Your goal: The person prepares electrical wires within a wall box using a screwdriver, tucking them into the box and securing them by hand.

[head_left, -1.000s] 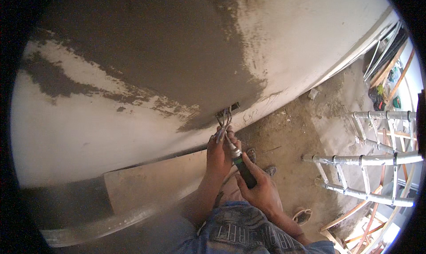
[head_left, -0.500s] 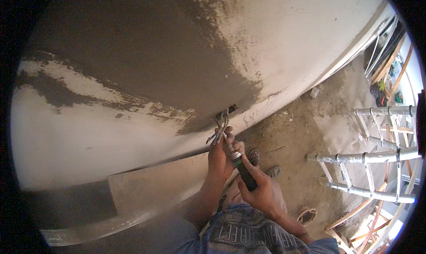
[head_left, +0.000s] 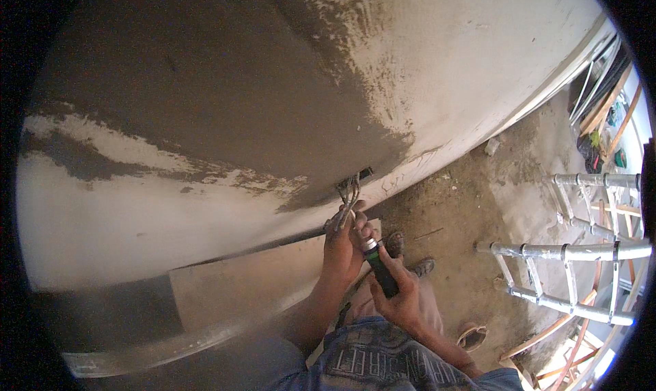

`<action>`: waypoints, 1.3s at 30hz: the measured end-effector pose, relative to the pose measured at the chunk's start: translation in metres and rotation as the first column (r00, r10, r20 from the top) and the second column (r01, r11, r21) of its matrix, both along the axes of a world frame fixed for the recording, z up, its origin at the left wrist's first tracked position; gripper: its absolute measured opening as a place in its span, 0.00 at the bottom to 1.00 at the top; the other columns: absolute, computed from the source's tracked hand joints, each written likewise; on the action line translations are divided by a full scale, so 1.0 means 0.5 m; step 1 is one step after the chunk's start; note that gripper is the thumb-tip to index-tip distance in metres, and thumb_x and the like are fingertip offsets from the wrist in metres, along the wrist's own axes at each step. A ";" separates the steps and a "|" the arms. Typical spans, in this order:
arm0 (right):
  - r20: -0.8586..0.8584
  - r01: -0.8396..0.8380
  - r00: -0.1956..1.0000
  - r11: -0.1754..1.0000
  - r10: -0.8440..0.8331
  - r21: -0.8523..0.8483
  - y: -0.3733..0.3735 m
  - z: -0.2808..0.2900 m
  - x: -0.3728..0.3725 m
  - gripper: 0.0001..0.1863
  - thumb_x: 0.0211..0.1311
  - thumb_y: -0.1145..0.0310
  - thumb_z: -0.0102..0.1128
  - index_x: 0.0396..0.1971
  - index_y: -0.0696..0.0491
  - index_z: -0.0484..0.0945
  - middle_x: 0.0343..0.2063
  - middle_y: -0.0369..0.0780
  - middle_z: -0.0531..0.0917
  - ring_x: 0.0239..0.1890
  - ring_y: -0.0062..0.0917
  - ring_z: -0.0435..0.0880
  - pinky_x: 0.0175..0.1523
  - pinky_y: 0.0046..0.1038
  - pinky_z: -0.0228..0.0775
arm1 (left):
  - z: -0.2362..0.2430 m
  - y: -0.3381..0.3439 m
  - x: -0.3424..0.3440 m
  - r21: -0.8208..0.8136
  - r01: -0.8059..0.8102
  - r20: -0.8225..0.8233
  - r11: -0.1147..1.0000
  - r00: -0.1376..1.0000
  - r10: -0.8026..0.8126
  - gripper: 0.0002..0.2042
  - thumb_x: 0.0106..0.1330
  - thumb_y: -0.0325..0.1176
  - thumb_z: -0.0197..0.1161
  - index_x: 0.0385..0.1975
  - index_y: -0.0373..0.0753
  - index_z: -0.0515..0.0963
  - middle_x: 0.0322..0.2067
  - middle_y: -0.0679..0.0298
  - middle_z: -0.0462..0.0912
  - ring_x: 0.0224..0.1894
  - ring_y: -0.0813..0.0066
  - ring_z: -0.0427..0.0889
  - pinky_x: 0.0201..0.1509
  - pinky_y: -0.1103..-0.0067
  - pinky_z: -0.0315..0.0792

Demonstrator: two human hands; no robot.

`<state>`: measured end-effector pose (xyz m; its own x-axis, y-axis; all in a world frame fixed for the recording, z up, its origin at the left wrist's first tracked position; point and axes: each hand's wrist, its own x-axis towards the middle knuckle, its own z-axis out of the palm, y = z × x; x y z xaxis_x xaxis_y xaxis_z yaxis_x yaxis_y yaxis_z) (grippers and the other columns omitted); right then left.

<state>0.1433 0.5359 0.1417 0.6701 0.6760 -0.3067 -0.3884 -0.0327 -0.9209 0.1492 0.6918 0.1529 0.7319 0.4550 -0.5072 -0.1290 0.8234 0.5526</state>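
Note:
A bunch of grey electrical wires point(head_left: 351, 190) hangs out of a small dark wall opening point(head_left: 367, 173) low on the plastered wall. My left hand point(head_left: 342, 249) is closed around these wires, just below the opening. In my right hand point(head_left: 402, 297) is a dark-handled tool point(head_left: 385, 275) with a green band and a silver collar. Its collar end points up at my left fingers, close to the wires. The tool's tip is hidden among my fingers, so its exact kind does not show.
Dark fresh plaster point(head_left: 225, 76) covers part of the pale wall point(head_left: 471, 56). Below it at the left lies a pale board point(head_left: 239, 275). A metal ladder point(head_left: 567, 252) and wooden poles point(head_left: 547, 336) stand to the right, over a dusty floor point(head_left: 465, 206). My feet are beneath my hands.
The view has shifted slightly, so the wall and ladder sit a little lower and farther right. Both hands keep their holds; the tool's collar sits slightly lower against my left fingers.

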 end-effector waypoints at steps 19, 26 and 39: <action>0.067 0.011 0.998 0.991 -0.020 0.132 -0.004 -0.006 0.004 0.28 0.57 0.67 0.62 0.56 0.56 0.64 0.35 0.43 0.75 0.28 0.27 0.77 0.35 0.27 0.71 | -0.015 0.013 -0.001 0.001 -0.021 0.045 1.000 0.999 0.021 0.19 0.67 0.44 0.57 0.46 0.34 0.69 0.22 0.70 0.68 0.24 0.80 0.68 0.35 0.76 0.68; -0.109 0.085 0.992 0.970 -0.062 0.228 0.007 -0.041 -0.027 0.28 0.58 0.67 0.60 0.58 0.58 0.63 0.33 0.40 0.73 0.27 0.24 0.75 0.33 0.23 0.70 | -0.017 0.009 -0.015 -0.005 0.051 -0.067 0.999 0.996 -0.051 0.19 0.68 0.46 0.54 0.48 0.35 0.70 0.22 0.70 0.69 0.24 0.78 0.69 0.36 0.76 0.69; -0.125 0.083 0.990 0.977 -0.058 0.198 -0.001 -0.024 -0.030 0.32 0.59 0.61 0.61 0.60 0.58 0.61 0.34 0.44 0.78 0.32 0.29 0.80 0.38 0.27 0.73 | -0.006 -0.006 -0.008 0.017 0.083 0.055 0.996 0.995 -0.084 0.15 0.70 0.47 0.51 0.39 0.40 0.68 0.20 0.71 0.61 0.21 0.80 0.65 0.28 0.76 0.67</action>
